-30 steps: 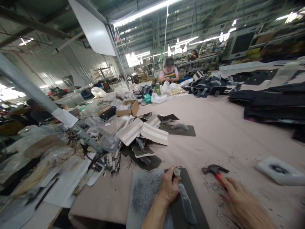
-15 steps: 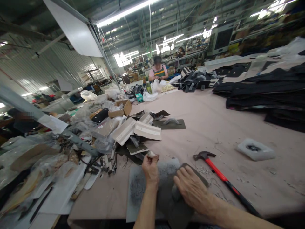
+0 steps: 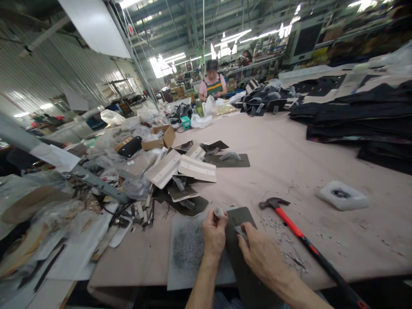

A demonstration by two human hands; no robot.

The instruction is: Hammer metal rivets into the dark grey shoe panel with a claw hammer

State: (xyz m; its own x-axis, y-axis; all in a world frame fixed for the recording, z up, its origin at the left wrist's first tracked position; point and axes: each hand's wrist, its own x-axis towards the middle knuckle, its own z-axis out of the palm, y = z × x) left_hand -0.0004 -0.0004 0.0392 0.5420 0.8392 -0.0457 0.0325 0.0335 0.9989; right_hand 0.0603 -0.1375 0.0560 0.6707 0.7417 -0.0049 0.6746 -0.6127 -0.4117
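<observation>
My left hand (image 3: 213, 235) is closed on a small round metal punch (image 3: 219, 212), held at the top left corner of a dark olive leather piece (image 3: 240, 257). That piece lies partly over a grey cutting mat (image 3: 188, 251) at the table's near edge. My right hand (image 3: 259, 254) rests on the leather piece, its fingers pinching a small grey strap (image 3: 240, 231) on it. A hammer (image 3: 301, 235) with a red and black handle lies on the table to the right of my right hand, untouched.
Beige and dark cut panels (image 3: 185, 169) pile up beyond the mat. Clutter of plastic bags and tools (image 3: 80, 201) fills the left side. A white foam tray (image 3: 343, 195) sits right, black material stacks (image 3: 360, 120) far right. A person (image 3: 212, 83) works at the far end.
My right hand let go of the hammer, which now lies on the table, and moved onto the leather piece. My left hand lifted the punch and now holds it at the piece's top corner.
</observation>
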